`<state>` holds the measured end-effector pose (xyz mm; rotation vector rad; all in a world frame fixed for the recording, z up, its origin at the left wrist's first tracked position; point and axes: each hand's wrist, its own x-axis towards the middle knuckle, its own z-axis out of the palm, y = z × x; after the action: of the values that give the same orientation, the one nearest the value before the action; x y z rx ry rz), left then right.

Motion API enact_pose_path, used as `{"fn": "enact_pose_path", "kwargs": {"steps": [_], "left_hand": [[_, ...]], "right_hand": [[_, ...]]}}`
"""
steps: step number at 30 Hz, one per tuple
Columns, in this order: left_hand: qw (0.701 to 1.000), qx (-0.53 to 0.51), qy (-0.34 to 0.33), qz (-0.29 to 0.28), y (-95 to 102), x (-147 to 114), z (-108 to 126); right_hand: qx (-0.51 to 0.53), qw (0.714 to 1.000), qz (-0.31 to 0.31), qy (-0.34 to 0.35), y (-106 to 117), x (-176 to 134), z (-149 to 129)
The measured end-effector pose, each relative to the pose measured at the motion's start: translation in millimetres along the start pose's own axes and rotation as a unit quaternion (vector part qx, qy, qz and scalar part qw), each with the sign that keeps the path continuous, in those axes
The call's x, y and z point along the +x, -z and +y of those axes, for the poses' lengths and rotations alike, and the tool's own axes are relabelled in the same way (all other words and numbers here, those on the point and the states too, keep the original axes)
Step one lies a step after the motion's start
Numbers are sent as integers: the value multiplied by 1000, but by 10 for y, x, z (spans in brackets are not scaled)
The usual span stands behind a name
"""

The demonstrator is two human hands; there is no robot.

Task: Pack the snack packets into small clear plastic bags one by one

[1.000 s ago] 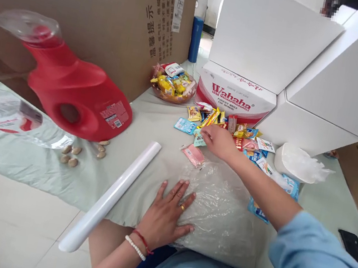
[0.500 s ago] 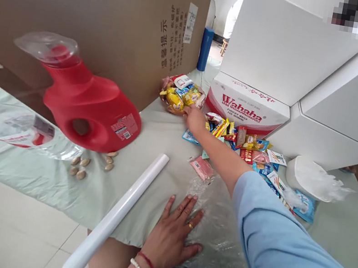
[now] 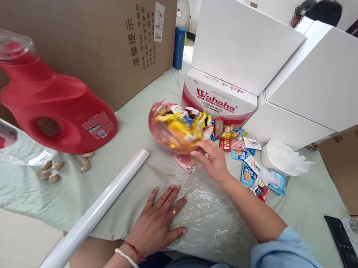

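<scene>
Bit of a gap between the red jug (image 3: 71, 103) and candy bowl (image 3: 156, 130), but Wahaha box (image 3: 217, 101) blocks back-right.

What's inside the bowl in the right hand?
The bowl holds wrapped packets, yellow, white and blue; what lies beneath the top layer is covered or too blurred to tell.

"Wahaha Purified Water" on white-red box (image 3: 219, 98), "温馨提示" on left carton (image 3: 82, 15), "0X50" on right carton (image 3: 354, 179)
</scene>
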<state>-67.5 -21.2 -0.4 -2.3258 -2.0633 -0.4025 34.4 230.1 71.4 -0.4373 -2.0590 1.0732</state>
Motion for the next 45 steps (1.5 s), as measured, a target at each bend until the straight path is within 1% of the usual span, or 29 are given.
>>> {"fn": "enact_pose_path", "kwargs": {"steps": [1, 2, 3, 4, 5, 6, 7, 8, 9, 12, 16, 18, 21, 22, 24, 27, 29, 31, 33, 34, 35, 36, 38, 39, 40, 42, 43, 45], "left_hand": [[1000, 2, -3, 2, -6, -1, -2], [1000, 4, -5, 3, -14, -2, -5], [1000, 6, -8, 3, -24, -3, -7], [1000, 7, -9, 3, -34, -4, -9], [1000, 9, -10, 3, -44, -6, -12], [1000, 11, -9, 3, -54, -7, -14], [1000, 14, -8, 3, -64, -7, -17], [1000, 17, -9, 3, -72, -7, -20], [1000, 21, -10, 3, -79, -6, -23], [999, 35, -18, 4, -93, -3, -32], [999, 42, -22, 2, -102, -2, -43], [999, 40, -21, -1, -104, -2, -48], [999, 40, -17, -8, -94, -1, -49], [999, 43, -16, -11, -85, 0, -46], [999, 48, -16, -17, -62, 3, -39], [998, 53, -19, -18, -33, 7, -26], [998, 56, -23, -13, -28, 7, -23], [998, 57, -27, -4, -40, 4, -26], [998, 54, -30, 7, -64, -1, -37], [998, 51, -31, 11, -80, -3, -46], [998, 47, -33, 14, -97, -3, -58], [998, 43, -35, 17, -114, -2, -71], [998, 37, -38, 23, -144, 4, -94], [998, 35, -40, 27, -154, 9, -103], [998, 35, -43, 32, -160, 14, -109], [997, 37, -51, 42, -163, 21, -114], [997, 39, -54, 46, -162, 23, -116], [996, 44, -59, 46, -161, 22, -121]], "right_hand": [[56, 997, 38, -42, 164, -89, -9], [122, 985, 79, -89, 324, -155, 10], [195, 963, 122, -138, 473, -200, 54], [274, 928, 166, -188, 609, -227, 118], [347, 884, 208, -233, 728, -241, 192], [407, 839, 243, -268, 828, -247, 269], [450, 800, 268, -293, 905, -250, 340], [479, 771, 285, -308, 961, -252, 399], [497, 754, 293, -314, 996, -257, 443], [528, 738, 287, -306, 1007, -287, 474], [563, 726, 270, -288, 980, -320, 369], [575, 731, 253, -266, 1001, -312, 299], [563, 759, 230, -234, 1081, -269, 183], [549, 770, 235, -227, 1120, -256, 138], [516, 788, 266, -207, 1226, -255, 27], [471, 809, 321, -143, 1495, -407, -185], [421, 832, 347, -103, 1769, -654, -348], [328, 861, 381, -78, 2100, -1016, -534], [184, 889, 412, -70, 2437, -1449, -747], [99, 897, 424, -77, 2591, -1672, -859], [12, 897, 433, -89, 2731, -1888, -965], [-69, 890, 439, -105, 2856, -2089, -1059], [-213, 861, 437, -151, 3074, -2418, -1178], [-278, 843, 423, -182, 3176, -2539, -1193], [-338, 823, 403, -213, 3277, -2628, -1174], [-442, 786, 351, -254, 3481, -2721, -1038], [-481, 771, 326, -261, 3579, -2731, -928], [-533, 750, 293, -260, 3750, -2703, -656]]}}
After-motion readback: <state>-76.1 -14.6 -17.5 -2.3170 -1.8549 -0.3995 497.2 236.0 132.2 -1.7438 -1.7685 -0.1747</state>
